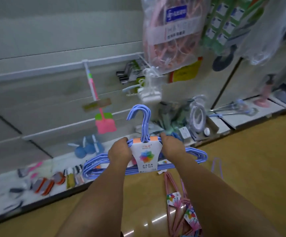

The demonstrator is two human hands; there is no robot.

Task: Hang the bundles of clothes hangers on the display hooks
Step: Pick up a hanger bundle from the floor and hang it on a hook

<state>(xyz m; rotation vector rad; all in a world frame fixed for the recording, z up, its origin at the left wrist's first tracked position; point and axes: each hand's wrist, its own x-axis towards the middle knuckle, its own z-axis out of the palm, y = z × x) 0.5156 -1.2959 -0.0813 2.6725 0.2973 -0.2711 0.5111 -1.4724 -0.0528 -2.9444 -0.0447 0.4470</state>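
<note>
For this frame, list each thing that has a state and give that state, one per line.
Blue plastic hanger bundle with white label card: held upright, not yet hung.
Left hand: grips the bundle's left shoulder.
Right hand: grips its right shoulder.
Pink hanger bundles: lying on the floor.
Pink fly swatter: hanging from the white rail.

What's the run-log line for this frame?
left hand: holds blue hanger bundle | right hand: holds bundle | status: not hung | pink bundles: floor

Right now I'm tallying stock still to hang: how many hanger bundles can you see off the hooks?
2, perhaps more: the blue bundle held by left hand and right hand, and pink hangers on the floor, which may be several bundles overlapping.
</note>
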